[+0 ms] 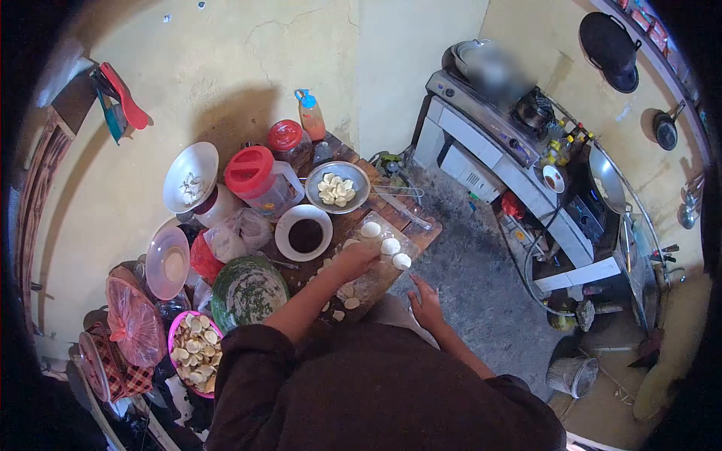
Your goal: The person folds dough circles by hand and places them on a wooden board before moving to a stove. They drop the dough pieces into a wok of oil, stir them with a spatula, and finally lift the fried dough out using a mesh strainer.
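My left hand (359, 260) is low over a floured board (387, 279), its bent fingers together. Whatever is under the fingertips is hidden. Just beyond it, white dough discs (390, 246) lie in a short row along the board's right side. Smaller pale slices (351, 303) are scattered under and beside my left forearm. My right hand (426, 303) hovers off the board's near right edge, fingers apart, with nothing in it. Behind the board stand a metal bowl (314, 197) of pale pieces and a white bowl (288, 233) of dark liquid.
A floured green round item (250, 292) and a pink-rimmed basin (175, 325) of pale slices are on the left. A red-lidded jug (253, 174) and an orange bottle (310, 120) stand behind. A knife (406, 211) lies at the table's far edge. A stove (489, 105) is across the floor.
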Demonstrator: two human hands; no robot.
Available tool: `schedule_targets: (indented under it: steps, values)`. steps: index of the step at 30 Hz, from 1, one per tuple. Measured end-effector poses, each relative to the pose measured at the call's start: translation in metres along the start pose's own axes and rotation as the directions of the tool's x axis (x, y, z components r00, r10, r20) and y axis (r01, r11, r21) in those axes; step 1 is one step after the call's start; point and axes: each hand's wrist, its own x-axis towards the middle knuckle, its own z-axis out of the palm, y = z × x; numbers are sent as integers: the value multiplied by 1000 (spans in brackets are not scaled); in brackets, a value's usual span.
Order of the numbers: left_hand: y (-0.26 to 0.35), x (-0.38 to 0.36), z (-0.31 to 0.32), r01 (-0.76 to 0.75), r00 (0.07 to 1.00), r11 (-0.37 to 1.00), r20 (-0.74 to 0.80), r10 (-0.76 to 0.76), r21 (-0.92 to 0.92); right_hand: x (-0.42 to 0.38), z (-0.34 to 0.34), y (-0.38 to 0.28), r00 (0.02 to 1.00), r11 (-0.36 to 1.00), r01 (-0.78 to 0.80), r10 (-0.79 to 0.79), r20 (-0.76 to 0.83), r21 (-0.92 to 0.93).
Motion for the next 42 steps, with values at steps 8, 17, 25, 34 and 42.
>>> schedule_targets:
  steps: [8, 17, 25, 34, 42]
  values:
    - [21, -55, 30, 12, 1000, 979, -2, -12, 204, 0, -2, -2, 999, 1000, -4, 3, 42, 23]
    - [55, -52, 36, 79, 985, 943, 121, -124, 324, 2, -3, -8, 1000, 1000, 7, -7, 16, -2]
    - [69, -40, 23, 127, 917, 924, 311, -248, 360, 5, -2, 0, 1000, 1000, -3, 2, 11, 25]
    - [56, -43, 21, 97, 910, 945, 357, -212, 312, 10, 2, 15, 999, 996, 52, -53, 7, 77]
    - [65, -40, 9, 87, 882, 916, 397, -253, 392, 11, 3, 4, 997, 996, 62, -64, 34, 58]
